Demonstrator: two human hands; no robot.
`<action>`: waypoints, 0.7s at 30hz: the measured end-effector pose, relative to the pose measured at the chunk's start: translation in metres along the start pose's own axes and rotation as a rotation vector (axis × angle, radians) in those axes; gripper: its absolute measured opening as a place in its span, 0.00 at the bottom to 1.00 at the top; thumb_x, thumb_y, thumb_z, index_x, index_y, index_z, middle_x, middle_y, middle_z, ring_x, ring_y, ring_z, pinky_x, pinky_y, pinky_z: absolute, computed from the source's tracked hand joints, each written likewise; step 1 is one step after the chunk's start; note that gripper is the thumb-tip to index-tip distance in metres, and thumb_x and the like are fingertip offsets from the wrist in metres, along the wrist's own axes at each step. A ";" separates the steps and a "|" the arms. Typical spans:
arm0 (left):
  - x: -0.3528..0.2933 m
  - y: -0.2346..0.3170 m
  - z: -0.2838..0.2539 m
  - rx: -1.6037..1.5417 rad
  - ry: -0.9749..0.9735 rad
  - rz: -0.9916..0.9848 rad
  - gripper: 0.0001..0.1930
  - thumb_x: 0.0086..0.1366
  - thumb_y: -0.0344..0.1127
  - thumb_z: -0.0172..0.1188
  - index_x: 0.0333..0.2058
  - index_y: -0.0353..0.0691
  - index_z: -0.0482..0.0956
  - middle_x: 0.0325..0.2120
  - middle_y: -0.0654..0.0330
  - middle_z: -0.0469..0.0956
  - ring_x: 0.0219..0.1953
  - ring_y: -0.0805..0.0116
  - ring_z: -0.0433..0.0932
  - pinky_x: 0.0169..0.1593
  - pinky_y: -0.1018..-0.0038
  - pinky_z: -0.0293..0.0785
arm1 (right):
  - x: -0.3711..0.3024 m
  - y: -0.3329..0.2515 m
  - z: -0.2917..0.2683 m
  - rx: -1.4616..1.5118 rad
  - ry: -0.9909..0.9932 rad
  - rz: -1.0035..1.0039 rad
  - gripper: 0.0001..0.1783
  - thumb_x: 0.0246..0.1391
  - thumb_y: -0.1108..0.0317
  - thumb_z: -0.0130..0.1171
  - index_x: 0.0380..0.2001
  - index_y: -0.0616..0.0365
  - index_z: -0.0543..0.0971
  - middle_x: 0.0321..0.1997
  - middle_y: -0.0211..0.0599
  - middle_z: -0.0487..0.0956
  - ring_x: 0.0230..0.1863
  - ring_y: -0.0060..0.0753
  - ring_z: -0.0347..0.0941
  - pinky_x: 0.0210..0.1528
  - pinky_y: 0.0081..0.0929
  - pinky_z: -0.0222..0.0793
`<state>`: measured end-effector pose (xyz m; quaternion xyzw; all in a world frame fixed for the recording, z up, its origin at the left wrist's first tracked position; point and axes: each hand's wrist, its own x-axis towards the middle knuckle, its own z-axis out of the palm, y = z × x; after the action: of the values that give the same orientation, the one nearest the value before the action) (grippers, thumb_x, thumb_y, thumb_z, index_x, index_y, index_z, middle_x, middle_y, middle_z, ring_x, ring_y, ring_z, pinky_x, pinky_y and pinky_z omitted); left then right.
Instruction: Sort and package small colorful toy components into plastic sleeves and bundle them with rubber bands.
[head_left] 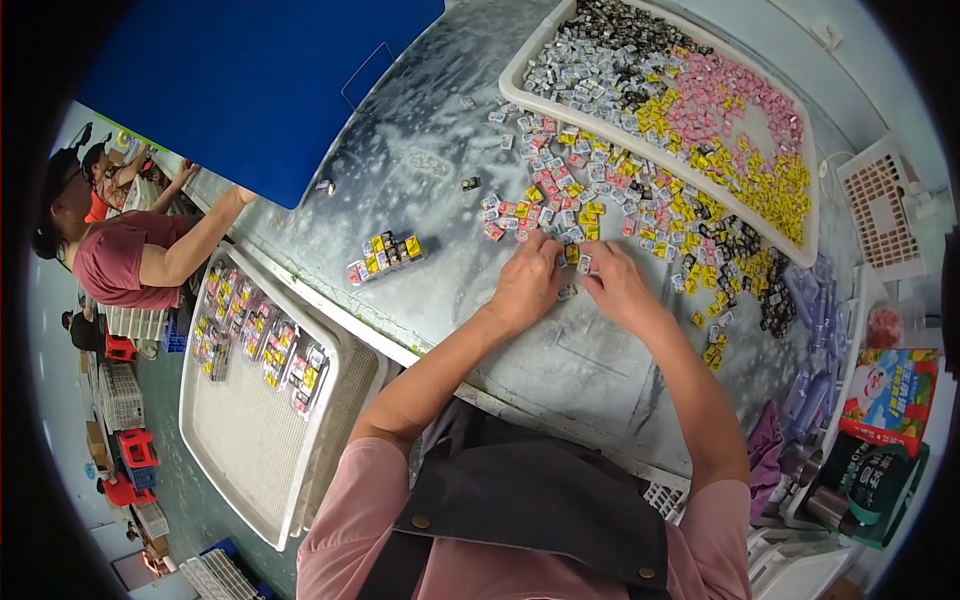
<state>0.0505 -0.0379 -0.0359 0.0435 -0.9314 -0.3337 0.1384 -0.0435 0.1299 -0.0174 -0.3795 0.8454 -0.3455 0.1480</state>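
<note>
Over the grey worktable (590, 350), my two hands are side by side at the near edge of a spread of small printed blocks (545, 180) in white, pink, yellow and black. My left hand (527, 282) is closed, its fingertips pinched on a small whitish block (560, 262). Close beside it, my right hand (625, 288) has thumb and fingers curled round another small white block (585, 264). Left of my hands stands a compact group of blocks (385, 257) in rows. A single dark block (471, 184) lies apart from the pile.
A large white tray (660, 150) of blocks sorted by colour sits at the back right. At left, stacked white trays (240, 440) hold packed groups of blocks. A blue board (260, 80) covers the far left, with a co-worker (130, 240) beside it. Purple bags (815, 330) lie at right.
</note>
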 end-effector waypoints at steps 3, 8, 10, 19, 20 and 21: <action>0.007 0.005 0.003 -0.032 -0.045 -0.029 0.16 0.58 0.26 0.62 0.47 0.36 0.78 0.42 0.49 0.74 0.44 0.46 0.78 0.48 0.60 0.76 | 0.003 0.008 -0.001 -0.032 -0.002 0.058 0.20 0.54 0.72 0.63 0.50 0.61 0.74 0.47 0.54 0.77 0.46 0.59 0.76 0.48 0.49 0.73; 0.009 -0.001 -0.001 -0.018 -0.060 0.011 0.18 0.59 0.27 0.62 0.49 0.37 0.78 0.44 0.49 0.74 0.44 0.46 0.78 0.48 0.58 0.76 | 0.003 0.010 -0.001 -0.045 0.024 0.016 0.18 0.55 0.71 0.62 0.49 0.62 0.74 0.51 0.53 0.75 0.48 0.61 0.76 0.48 0.50 0.73; 0.003 -0.001 -0.008 -0.016 -0.016 0.052 0.18 0.58 0.28 0.63 0.49 0.36 0.77 0.45 0.49 0.74 0.46 0.46 0.76 0.49 0.58 0.75 | -0.004 0.013 -0.014 -0.107 0.151 0.034 0.18 0.53 0.74 0.64 0.48 0.61 0.75 0.41 0.48 0.75 0.41 0.54 0.75 0.44 0.46 0.72; -0.005 0.016 -0.004 0.093 0.027 0.209 0.19 0.56 0.26 0.66 0.47 0.33 0.78 0.44 0.49 0.74 0.46 0.50 0.75 0.49 0.60 0.73 | -0.061 0.084 -0.063 -0.487 0.484 0.138 0.06 0.54 0.71 0.62 0.36 0.59 0.82 0.42 0.43 0.75 0.48 0.51 0.71 0.50 0.44 0.71; -0.005 0.015 -0.003 0.100 0.037 0.200 0.18 0.55 0.26 0.67 0.46 0.34 0.78 0.45 0.50 0.74 0.46 0.50 0.75 0.49 0.61 0.74 | -0.058 0.081 -0.058 -0.471 0.392 0.145 0.06 0.55 0.70 0.61 0.35 0.58 0.82 0.43 0.43 0.76 0.49 0.51 0.71 0.51 0.43 0.71; -0.003 0.016 -0.004 0.100 0.034 0.198 0.17 0.56 0.27 0.67 0.46 0.33 0.79 0.45 0.50 0.74 0.45 0.50 0.75 0.49 0.61 0.74 | -0.053 0.079 -0.051 -0.473 0.411 0.109 0.05 0.56 0.70 0.61 0.34 0.59 0.82 0.43 0.43 0.77 0.50 0.51 0.71 0.50 0.43 0.72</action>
<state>0.0542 -0.0268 -0.0235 -0.0364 -0.9441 -0.2707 0.1845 -0.0764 0.2307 -0.0362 -0.2799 0.9335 -0.2004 -0.0999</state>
